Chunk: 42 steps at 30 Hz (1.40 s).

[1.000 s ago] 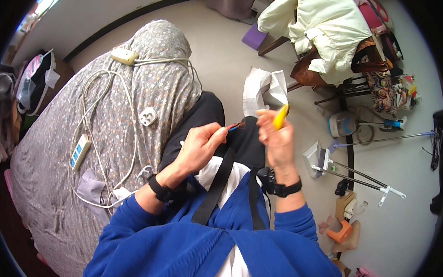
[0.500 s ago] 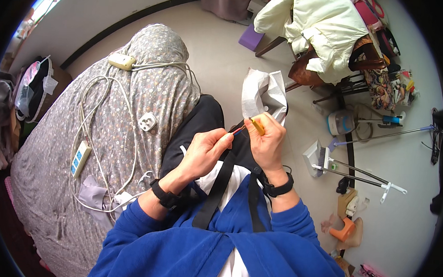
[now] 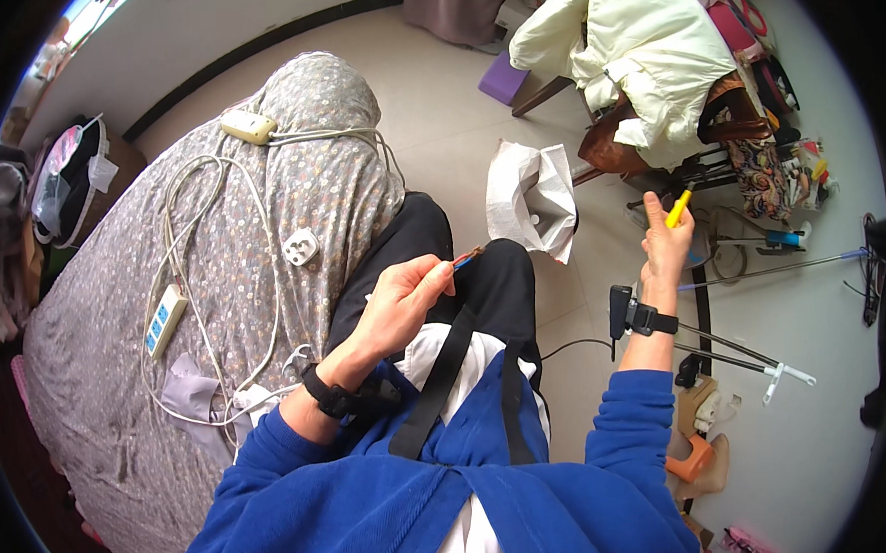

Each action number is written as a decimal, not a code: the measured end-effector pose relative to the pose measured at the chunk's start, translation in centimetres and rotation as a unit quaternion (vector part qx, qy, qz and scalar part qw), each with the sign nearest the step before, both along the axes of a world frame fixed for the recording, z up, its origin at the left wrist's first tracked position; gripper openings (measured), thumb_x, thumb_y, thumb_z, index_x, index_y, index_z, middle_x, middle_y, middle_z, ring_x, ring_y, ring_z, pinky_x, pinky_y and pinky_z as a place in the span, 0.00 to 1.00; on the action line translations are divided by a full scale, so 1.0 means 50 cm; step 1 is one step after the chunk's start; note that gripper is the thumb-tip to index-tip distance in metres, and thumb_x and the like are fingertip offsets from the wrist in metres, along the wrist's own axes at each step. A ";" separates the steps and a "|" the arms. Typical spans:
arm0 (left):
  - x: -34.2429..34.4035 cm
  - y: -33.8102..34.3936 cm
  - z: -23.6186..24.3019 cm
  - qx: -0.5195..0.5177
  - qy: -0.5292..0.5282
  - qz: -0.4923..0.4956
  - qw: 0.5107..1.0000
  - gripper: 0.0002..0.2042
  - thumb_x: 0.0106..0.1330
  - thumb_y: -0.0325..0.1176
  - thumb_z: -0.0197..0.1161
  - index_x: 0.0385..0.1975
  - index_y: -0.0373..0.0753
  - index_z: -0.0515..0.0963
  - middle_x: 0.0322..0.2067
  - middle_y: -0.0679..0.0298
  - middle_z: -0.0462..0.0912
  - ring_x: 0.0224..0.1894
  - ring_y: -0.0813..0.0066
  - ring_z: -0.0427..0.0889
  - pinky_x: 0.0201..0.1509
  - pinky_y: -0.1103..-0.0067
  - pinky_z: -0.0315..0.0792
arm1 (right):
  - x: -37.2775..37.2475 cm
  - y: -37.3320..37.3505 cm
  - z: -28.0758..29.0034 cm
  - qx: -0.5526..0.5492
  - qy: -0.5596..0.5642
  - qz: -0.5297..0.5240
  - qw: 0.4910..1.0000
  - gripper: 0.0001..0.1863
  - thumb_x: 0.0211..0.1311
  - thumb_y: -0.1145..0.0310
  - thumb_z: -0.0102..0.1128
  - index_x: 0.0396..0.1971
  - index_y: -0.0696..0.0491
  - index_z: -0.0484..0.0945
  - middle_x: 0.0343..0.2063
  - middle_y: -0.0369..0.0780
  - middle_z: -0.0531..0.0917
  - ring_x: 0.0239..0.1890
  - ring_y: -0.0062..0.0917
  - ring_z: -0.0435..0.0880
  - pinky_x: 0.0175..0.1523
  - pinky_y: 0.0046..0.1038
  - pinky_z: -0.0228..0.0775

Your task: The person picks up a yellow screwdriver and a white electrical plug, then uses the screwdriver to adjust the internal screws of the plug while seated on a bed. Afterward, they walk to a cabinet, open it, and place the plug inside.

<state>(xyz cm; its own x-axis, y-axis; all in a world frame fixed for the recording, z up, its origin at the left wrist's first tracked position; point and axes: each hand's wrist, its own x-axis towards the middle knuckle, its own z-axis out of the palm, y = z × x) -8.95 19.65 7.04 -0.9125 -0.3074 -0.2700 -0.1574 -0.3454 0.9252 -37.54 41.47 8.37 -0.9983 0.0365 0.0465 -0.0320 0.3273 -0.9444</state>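
Between the thumb and fingers of my left hand (image 3: 402, 299) is the end of a thin electrical wire (image 3: 467, 259). Blue and reddish insulation shows, with a copper-coloured tip pointing up and to the right above my lap. My right hand (image 3: 663, 248) is out to the right, closed around a slim yellow tool (image 3: 679, 209). The tool points upward and its exact kind cannot be made out. An opened white bag (image 3: 503, 195) stands on the floor just beyond my knees, between the two hands.
On the patterned bedspread (image 3: 88, 358) at left lie a power strip (image 3: 164, 320), a second socket block (image 3: 247, 126), a round white socket (image 3: 300, 247) and looped white cord. A chair with a pale garment (image 3: 645, 47) stands at far right. A broom and dustpan handle (image 3: 773, 379) lean at right.
My right hand has swung away from the wire to the right, carrying the yellow tool. My left hand stays nearly in place with the wire, whose coppery end is now uncovered.
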 end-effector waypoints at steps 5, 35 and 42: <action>0.003 0.000 0.004 0.014 -0.008 0.003 1.000 0.16 0.72 0.38 0.51 0.25 0.35 0.75 0.16 0.78 0.61 0.19 0.91 0.55 0.21 0.86 0.50 | 0.100 -0.035 -0.010 -0.110 -0.061 0.095 0.988 0.15 0.62 0.65 0.62 0.45 0.56 0.73 0.28 0.34 0.75 0.17 0.09 0.64 0.20 0.12 0.54; 0.015 -0.002 0.014 -0.037 0.020 0.012 0.999 0.14 0.72 0.37 0.52 0.28 0.34 0.77 0.18 0.76 0.66 0.22 0.90 0.60 0.24 0.86 0.56 | 0.348 -0.179 0.025 -0.264 -0.295 0.345 0.851 0.08 0.66 0.69 0.56 0.30 0.58 0.76 0.19 0.32 0.72 0.19 0.12 0.67 0.24 0.15 0.56; 0.015 -0.010 0.020 0.149 0.021 -0.010 0.989 0.16 0.73 0.41 0.50 0.26 0.39 0.74 0.14 0.79 0.60 0.16 0.92 0.54 0.18 0.88 0.47 | 0.354 -0.183 0.035 -0.190 -0.202 0.363 0.890 0.09 0.66 0.69 0.56 0.28 0.58 0.75 0.22 0.32 0.73 0.20 0.14 0.67 0.26 0.16 0.57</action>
